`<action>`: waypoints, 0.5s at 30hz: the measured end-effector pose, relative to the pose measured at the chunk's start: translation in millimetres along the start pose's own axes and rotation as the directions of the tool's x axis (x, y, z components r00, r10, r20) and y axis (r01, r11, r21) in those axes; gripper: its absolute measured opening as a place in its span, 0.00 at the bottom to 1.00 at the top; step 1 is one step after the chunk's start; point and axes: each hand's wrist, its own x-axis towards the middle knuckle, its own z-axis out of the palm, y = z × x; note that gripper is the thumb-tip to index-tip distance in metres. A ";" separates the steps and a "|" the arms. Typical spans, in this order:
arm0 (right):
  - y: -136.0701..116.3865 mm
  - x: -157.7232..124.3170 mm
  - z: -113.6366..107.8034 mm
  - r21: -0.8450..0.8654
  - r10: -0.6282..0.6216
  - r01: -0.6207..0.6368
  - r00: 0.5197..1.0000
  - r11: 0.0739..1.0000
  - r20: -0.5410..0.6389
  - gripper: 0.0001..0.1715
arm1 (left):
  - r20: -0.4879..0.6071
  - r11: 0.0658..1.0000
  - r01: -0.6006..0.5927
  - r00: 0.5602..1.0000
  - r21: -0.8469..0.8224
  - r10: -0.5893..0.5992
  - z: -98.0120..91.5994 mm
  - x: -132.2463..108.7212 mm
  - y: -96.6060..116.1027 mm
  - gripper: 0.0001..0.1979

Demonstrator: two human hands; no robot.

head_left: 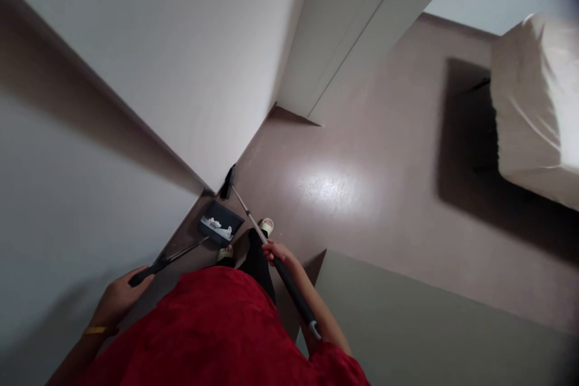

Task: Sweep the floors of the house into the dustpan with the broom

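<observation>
My left hand is closed round the black handle of a long-handled dustpan. The dark pan lies by my feet near the wall corner, with some white and grey litter in it. My right hand grips the pole of a broom, whose thick black upper handle runs back along my forearm. The broom's dark head stands on the floor against the edge of the white panel, just beyond the pan and apart from it.
A white panel rises ahead and a pale wall is on my left. Brownish floor stretches right towards a cloth-covered bed or seat. A grey-green surface lies at lower right. My feet in light slippers are close to the pan.
</observation>
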 end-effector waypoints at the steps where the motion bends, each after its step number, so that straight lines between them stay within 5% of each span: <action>1: -1.6 1.4 -16.6 0.021 -0.005 0.005 1.000 1.000 -0.005 0.06 | -0.009 1.000 0.003 1.000 -0.004 -0.003 4.9 1.8 11.7 0.26; 4: -5.2 -3.9 -75.8 0.093 -0.011 0.016 0.998 0.996 -0.054 0.06 | -0.025 1.000 0.022 0.999 -0.012 -0.023 17.3 8.1 49.0 0.26; 8: -12.9 -14.2 -133.2 -0.026 -0.051 0.047 0.982 0.999 -0.183 0.13 | -0.027 0.998 0.053 0.998 -0.022 -0.053 28.9 9.4 92.2 0.26; 11: -33.9 -10.7 -145.1 -0.035 -0.125 0.121 0.979 0.992 -0.163 0.14 | -0.043 0.996 0.072 0.996 -0.047 -0.074 38.9 4.7 115.9 0.24; 15: -96.2 11.3 -144.7 0.090 -0.072 0.072 0.997 0.993 0.001 0.05 | -0.061 0.995 0.078 0.995 -0.065 -0.082 53.1 1.9 146.4 0.23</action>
